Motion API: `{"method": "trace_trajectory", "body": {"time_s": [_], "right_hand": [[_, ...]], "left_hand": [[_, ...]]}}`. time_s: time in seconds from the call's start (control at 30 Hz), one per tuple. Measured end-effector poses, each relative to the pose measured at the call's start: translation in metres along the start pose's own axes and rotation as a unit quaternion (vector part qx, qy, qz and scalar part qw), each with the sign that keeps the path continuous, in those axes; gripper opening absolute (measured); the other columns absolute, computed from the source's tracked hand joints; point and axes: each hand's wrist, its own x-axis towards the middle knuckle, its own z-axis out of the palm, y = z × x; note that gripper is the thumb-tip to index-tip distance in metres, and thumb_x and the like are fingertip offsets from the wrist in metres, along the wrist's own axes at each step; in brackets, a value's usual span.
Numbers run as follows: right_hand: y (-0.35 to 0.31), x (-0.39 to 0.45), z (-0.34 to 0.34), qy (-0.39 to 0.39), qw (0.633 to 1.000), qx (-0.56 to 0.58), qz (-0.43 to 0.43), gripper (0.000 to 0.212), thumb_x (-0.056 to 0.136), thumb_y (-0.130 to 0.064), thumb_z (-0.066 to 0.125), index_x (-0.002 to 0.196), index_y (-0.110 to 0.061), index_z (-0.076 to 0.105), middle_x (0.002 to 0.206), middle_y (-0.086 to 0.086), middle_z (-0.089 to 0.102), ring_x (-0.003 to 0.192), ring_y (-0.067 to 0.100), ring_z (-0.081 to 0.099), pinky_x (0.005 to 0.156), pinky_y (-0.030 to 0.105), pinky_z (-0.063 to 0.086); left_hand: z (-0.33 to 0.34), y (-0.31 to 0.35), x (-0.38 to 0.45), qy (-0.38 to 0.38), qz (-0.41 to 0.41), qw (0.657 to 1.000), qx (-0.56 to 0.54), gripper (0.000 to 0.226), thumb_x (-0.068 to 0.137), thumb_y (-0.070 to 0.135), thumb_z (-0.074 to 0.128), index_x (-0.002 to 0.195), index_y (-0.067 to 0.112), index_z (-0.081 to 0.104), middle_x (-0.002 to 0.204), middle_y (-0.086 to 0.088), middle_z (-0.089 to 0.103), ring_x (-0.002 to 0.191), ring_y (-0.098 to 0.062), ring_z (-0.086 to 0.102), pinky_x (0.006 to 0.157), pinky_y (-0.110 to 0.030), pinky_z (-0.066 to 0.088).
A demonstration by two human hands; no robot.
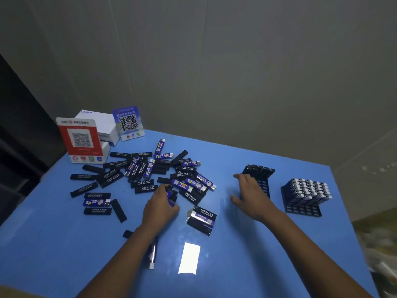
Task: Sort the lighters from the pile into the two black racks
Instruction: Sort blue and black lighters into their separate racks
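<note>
Over at the far left corner of the blue table point(247, 254), a red-and-white QR payment stand point(80, 141), a white cardboard box point(101, 123) and a blue QR stand point(128, 123) are sitting in a cluster, apart from the work. Beside them, the loose pile of slim black and blue-printed plastic lighters point(150, 175) is sprawling across the middle of the tabletop, many lying crosswise on one another. The person's left hand point(162, 206) is reaching into the near edge of that pile, fingers curling round what look like two or three lighters point(170, 195), one of them blue. These should be light, rigid and a bit slick, so pinching across the flat sides near mid-body seems the safest hold; the metal-capped end should be facing up for racking. Further right, the right hand point(250, 191) is spreading flat with straight fingers, pressing on the nearer black plastic slotted rack point(261, 179), which is holding only a few black lighters at its far end. At the far right, the second black rack point(304, 201) is standing nearly full of blue lighters with silver tops
</note>
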Motion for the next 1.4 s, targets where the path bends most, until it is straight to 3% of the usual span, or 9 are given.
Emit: {"method": "trace_trajectory", "body": {"time_s": [0.23,0.33,0.47,0.67,0.73,0.9,1.1,1.27,1.4], "right_hand": [[-0.002,-0.015,0.000,0.013,1.000,0.022,0.009,0.064,0.096,-0.032,0.060,0.149,-0.015,0.030,0.144,0.005,0.040,0.136,0.021,0.038,0.109,0.033,0.037],[0.002,-0.020,-0.007,0.020,0.998,0.051,0.007,0.061,0.096,-0.032,0.061,0.147,-0.017,0.031,0.143,0.003,0.041,0.135,0.018,0.040,0.106,0.031,0.039],[0.010,-0.026,-0.022,0.030,0.995,0.099,0.003,0.054,0.097,-0.032,0.061,0.143,-0.020,0.035,0.136,-0.003,0.044,0.123,0.012,0.047,0.094,0.026,0.040],[0.037,-0.033,-0.038,0.012,0.975,0.223,-0.003,0.023,0.096,-0.027,0.064,0.117,-0.023,0.057,0.111,-0.006,0.064,0.100,0.005,0.061,0.086,0.021,0.050],[0.046,-0.038,-0.044,-0.008,0.960,0.281,-0.008,0.012,0.095,-0.023,0.065,0.107,-0.023,0.063,0.096,-0.002,0.070,0.088,0.003,0.065,0.078,0.018,0.051],[0.073,-0.046,-0.058,-0.034,0.942,0.334,-0.020,0.008,0.093,-0.021,0.069,0.100,-0.018,0.070,0.088,-0.001,0.070,0.078,0.001,0.064,0.072,0.017,0.052],[0.100,-0.044,-0.066,-0.060,0.931,0.358,-0.035,0.006,0.090,-0.019,0.074,0.095,-0.020,0.073,0.082,-0.006,0.071,0.078,0.004,0.067,0.073,0.017,0.052],[0.113,-0.043,-0.069,-0.073,0.927,0.364,-0.044,0.006,0.089,-0.015,0.075,0.095,-0.017,0.075,0.082,-0.004,0.075,0.081,0.006,0.071,0.077,0.020,0.055],[0.118,-0.038,-0.073,-0.071,0.934,0.347,-0.043,0.006,0.089,-0.013,0.073,0.093,-0.016,0.076,0.079,-0.005,0.073,0.074,0.002,0.066,0.070,0.017,0.053]], "left_hand": [[-0.007,0.021,-0.007,-0.002,0.067,0.991,-0.114,0.068,0.080,0.025,0.080,0.137,0.030,0.042,0.106,0.012,0.060,0.090,-0.007,0.058,0.073,-0.023,0.048],[-0.001,0.036,-0.011,-0.021,0.096,0.987,-0.130,0.087,0.078,0.025,0.081,0.149,0.035,0.030,0.116,0.008,0.061,0.100,-0.011,0.060,0.087,-0.031,0.054],[0.011,0.061,-0.019,-0.046,0.107,0.984,-0.137,0.100,0.076,0.033,0.080,0.151,0.047,0.016,0.128,0.006,0.060,0.108,-0.016,0.062,0.093,-0.038,0.054],[0.041,0.109,-0.034,-0.048,0.145,0.978,-0.139,0.102,0.076,0.034,0.083,0.154,0.042,0.018,0.145,0.009,0.046,0.136,-0.014,0.042,0.099,-0.025,0.038],[0.051,0.125,-0.039,-0.052,0.149,0.977,-0.141,0.101,0.076,0.035,0.083,0.153,0.042,0.018,0.136,0.010,0.049,0.130,-0.011,0.044,0.096,-0.022,0.037],[0.076,0.166,-0.056,-0.048,0.150,0.978,-0.138,0.091,0.080,0.024,0.080,0.152,0.036,0.025,0.114,0.015,0.050,0.100,0.003,0.046,0.079,-0.005,0.035],[0.103,0.192,-0.068,-0.055,0.136,0.979,-0.144,0.091,0.078,0.025,0.079,0.152,0.037,0.026,0.101,0.011,0.067,0.093,-0.009,0.065,0.085,-0.033,0.055],[0.110,0.203,-0.075,-0.045,0.139,0.978,-0.149,0.087,0.079,0.028,0.078,0.150,0.040,0.027,0.100,0.019,0.066,0.092,-0.003,0.065,0.085,-0.030,0.055],[0.108,0.203,-0.074,-0.046,0.129,0.978,-0.157,0.087,0.079,0.026,0.080,0.149,0.036,0.030,0.101,0.021,0.064,0.095,0.001,0.064,0.088,-0.023,0.053]]}}
